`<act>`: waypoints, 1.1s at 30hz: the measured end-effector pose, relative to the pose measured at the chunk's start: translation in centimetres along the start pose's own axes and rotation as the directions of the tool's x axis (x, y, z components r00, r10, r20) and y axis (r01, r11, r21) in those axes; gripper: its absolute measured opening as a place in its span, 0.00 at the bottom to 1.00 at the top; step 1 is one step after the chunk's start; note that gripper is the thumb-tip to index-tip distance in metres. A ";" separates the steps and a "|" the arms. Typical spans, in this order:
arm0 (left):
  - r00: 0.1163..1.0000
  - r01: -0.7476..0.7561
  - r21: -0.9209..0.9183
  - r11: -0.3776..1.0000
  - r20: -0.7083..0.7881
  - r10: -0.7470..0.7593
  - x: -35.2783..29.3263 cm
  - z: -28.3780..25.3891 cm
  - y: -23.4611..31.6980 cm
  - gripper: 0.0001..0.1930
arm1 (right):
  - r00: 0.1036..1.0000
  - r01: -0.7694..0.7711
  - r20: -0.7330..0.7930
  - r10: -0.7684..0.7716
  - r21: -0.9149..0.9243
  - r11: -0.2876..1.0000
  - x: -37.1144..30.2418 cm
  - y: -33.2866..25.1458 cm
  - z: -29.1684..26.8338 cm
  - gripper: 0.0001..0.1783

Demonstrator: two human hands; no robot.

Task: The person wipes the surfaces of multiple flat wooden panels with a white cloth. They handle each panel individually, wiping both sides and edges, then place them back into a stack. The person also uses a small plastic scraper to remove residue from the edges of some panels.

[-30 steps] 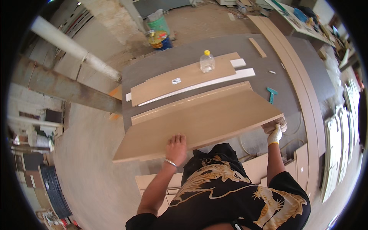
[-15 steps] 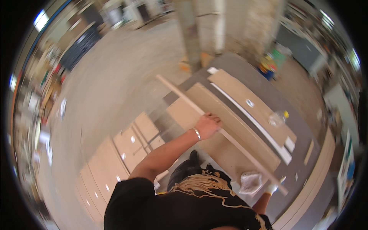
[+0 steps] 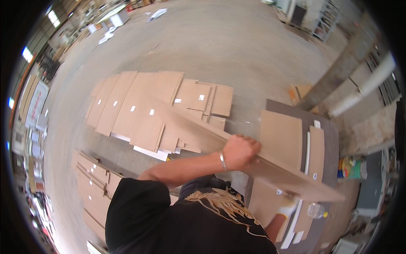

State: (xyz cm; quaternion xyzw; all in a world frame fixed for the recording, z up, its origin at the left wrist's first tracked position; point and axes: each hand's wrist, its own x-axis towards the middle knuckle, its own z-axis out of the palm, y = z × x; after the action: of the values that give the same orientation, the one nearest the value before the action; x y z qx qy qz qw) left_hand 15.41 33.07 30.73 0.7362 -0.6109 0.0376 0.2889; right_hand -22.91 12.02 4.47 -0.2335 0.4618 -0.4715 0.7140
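A long tan wooden board [image 3: 296, 182] slants across in front of me, raised above the work surface and blurred by motion. My left hand [image 3: 241, 152], with a bracelet at the wrist, is closed over its upper edge near the middle. Low on the right, my right hand [image 3: 287, 207] shows white, as if gloved, below the board's near part. Its fingers are smeared, and I cannot tell whether it touches anything. Beneath it lies a tan panel [image 3: 264, 199] on the dark table [image 3: 332, 163].
More panels [image 3: 281, 131] and white strips [image 3: 307, 152] lie on the table, with a clear plastic bottle [image 3: 315, 210]. Several tan panels [image 3: 144, 95] cover the floor ahead, and another stack [image 3: 91, 182] sits at left. A column [image 3: 342, 67] rises behind the table.
My view has swung left, bringing the floor panels into sight. The board has turned to show its broad face. My right hand is no longer at the board's near end.
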 end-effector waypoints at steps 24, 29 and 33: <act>-0.177 0.968 -0.151 -0.200 0.154 -0.972 -27.3 11.3 -68.1 0.29 | 0.603 -0.273 0.190 0.775 -0.864 0.424 1.4 62.4 36.8 0.24; -0.175 0.953 -0.227 -0.201 0.127 -0.976 -31.8 18.1 -74.1 0.25 | 0.625 -0.498 -0.031 0.780 -0.785 0.368 5.3 67.0 41.1 0.24; 0.008 0.948 -0.318 0.009 -0.005 -1.000 -34.4 22.2 -75.5 0.20 | 0.687 -0.456 -0.056 0.724 -0.809 0.370 7.4 67.7 42.5 0.26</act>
State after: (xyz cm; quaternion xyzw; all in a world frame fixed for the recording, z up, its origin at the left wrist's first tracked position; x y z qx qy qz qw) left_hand 69.74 59.31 -30.43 0.9036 0.1122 -0.1586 0.3819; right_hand 46.42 31.27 -31.12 -0.4013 0.5500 0.1101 0.7241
